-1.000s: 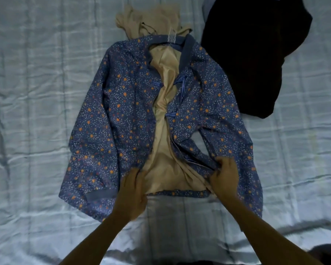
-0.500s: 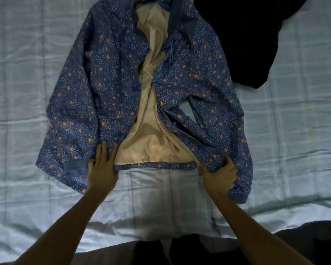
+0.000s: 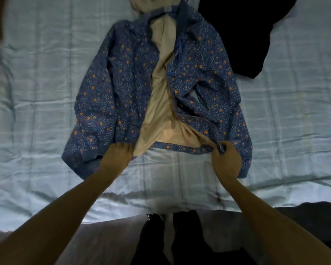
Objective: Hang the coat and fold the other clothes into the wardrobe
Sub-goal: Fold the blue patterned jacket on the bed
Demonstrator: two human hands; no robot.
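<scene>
A blue jacket point(image 3: 111, 96) with orange and white specks lies front-up and unzipped on the bed, its tan lining showing down the middle. My left hand point(image 3: 117, 155) grips the bottom hem of the jacket's left front panel. My right hand point(image 3: 225, 159) pinches the bottom corner of the right front panel by the zipper end. A tan garment point(image 3: 151, 2) is bunched above the collar. A black garment point(image 3: 243, 35) lies at the upper right, touching the jacket's right shoulder.
The pale blue checked bedsheet point(image 3: 36, 111) spreads out on both sides of the jacket. The bed's near edge point(image 3: 103, 220) runs across the bottom, with dark floor and my legs point(image 3: 172, 238) below it.
My left hand went from lying flat on the hem to gripping it. My right hand now pinches the right panel's corner. The view has shifted, so the jacket sits lower in frame.
</scene>
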